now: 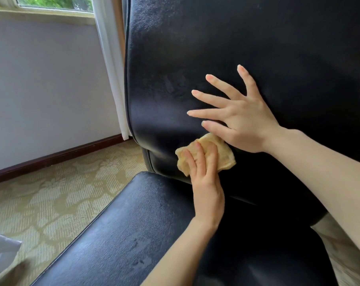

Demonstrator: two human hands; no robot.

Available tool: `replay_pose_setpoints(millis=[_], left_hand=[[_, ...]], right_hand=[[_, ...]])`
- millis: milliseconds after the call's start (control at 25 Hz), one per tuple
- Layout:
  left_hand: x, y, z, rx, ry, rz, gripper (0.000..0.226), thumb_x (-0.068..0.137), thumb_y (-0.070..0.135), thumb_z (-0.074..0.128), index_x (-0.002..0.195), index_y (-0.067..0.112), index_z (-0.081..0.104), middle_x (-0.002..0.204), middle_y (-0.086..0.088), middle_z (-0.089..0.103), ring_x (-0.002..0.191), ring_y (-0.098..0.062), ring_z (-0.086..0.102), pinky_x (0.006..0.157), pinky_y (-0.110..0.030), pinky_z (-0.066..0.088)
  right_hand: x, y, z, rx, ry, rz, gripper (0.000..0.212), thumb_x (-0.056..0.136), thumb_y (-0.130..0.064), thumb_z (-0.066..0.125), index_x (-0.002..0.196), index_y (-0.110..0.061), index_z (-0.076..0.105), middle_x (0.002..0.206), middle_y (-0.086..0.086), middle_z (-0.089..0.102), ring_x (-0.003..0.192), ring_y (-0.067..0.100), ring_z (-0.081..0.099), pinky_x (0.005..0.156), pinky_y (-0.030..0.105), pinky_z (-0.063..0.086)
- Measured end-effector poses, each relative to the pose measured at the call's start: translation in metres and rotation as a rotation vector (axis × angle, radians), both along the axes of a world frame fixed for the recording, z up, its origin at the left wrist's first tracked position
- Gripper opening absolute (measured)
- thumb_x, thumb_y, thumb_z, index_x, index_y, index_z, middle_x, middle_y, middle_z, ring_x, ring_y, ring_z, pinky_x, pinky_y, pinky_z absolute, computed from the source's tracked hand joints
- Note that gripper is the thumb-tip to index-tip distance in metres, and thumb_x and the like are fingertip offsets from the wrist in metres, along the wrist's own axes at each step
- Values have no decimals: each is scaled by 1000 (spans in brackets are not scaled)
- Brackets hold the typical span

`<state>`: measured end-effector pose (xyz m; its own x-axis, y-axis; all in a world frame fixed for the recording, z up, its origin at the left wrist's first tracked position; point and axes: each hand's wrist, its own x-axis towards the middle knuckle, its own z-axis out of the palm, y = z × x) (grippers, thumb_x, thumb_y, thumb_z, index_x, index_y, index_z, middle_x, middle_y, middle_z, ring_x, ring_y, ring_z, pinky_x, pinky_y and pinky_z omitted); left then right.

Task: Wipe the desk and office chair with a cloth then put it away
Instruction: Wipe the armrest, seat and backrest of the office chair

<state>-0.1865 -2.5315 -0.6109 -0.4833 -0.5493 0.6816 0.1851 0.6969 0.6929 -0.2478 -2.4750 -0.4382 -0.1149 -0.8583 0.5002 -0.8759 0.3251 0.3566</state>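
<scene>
Pressing a crumpled yellow cloth (pixel 205 155) against the lower backrest of the black leather office chair (pixel 257 48), the left hand (pixel 205 182) lays its fingers flat on it, grip released. Right hand (pixel 241 120) rests splayed, released, on the glossy backrest. Patterned carpet (pixel 61 193) lies left of the seat edge.

Chair (pixel 226 48) backrest is running off the top and right edges; seat is running off the bottom edge. Left hand (pixel 205 182) is covering part of the cloth (pixel 222 153), and the right hand (pixel 243 120) is overlapping its upper edge. Both forearms are leaving frame. Pale object (pixel 1 254) at lower left is showing blurred and cropped, not identifiable. Window (pixel 51 3) is being cut by the top edge
</scene>
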Motion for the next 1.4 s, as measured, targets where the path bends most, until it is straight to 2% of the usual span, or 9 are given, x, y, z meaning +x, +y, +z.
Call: replay_pose_setpoints(millis=[360,480,680,800,920,1080,1200,1320,1400], left_hand=[[11,3,43,-785,-124,-62,37,97,10,37,123,13,63,135,-13,53,137,-45,28,108,-61,26],[16,4,53,-709,-81,-214,33,98,15,43,128,12,58,145,-12,42,143,-36,19,111,-57,25],[26,6,60,-219,125,-216,58,73,-6,71,119,17,44,136,-7,31,130,-8,29,105,-12,29],[29,8,64,-93,72,-37,59,67,9,79,112,18,42,123,10,25,119,-13,32,90,-21,44],[31,4,69,-145,-67,199,48,67,20,79,105,10,51,112,-5,43,103,-26,39,82,-40,48],[46,-24,68,-216,-225,139,62,69,9,69,128,12,49,126,-10,43,117,-30,40,102,-42,36],[66,-54,61,-247,-381,103,91,69,0,60,149,20,23,155,-14,14,142,-33,13,116,-43,16],[75,-69,59,-337,-513,106,104,67,-7,50,150,32,0,159,-4,-12,146,-30,-7,116,-46,10],[78,-70,57,-362,-563,80,105,68,-8,47,149,34,-6,158,0,-17,146,-29,-11,117,-47,9]], right_hand=[[2,57,-16,81,109,170,40,97,-26,38,130,-19,59,140,2,51,137,20,39,117,45,20],[2,89,-32,-14,74,198,45,92,-17,42,136,-12,52,141,9,49,131,25,45,111,43,32],[14,106,-65,-141,146,-42,65,81,-19,57,143,-10,39,151,11,34,138,28,36,111,46,31],[18,99,-73,-103,199,-46,61,75,-22,63,133,-5,53,145,14,43,136,28,39,111,48,31],[17,83,-75,15,327,-42,57,74,-17,65,129,-5,58,141,14,49,132,29,44,109,50,36],[20,51,-75,167,470,-76,50,82,-18,62,130,-31,58,143,-2,47,132,21,44,106,47,38],[26,12,-85,307,501,-136,61,91,-29,57,147,-30,32,155,-9,20,143,17,21,115,49,12],[23,-17,-117,392,308,-133,57,102,-18,32,151,-12,3,159,-2,-5,146,17,-5,110,45,-18],[14,-7,-131,336,-43,-14,47,101,-6,35,147,-7,25,157,0,12,146,12,8,117,28,-11]])
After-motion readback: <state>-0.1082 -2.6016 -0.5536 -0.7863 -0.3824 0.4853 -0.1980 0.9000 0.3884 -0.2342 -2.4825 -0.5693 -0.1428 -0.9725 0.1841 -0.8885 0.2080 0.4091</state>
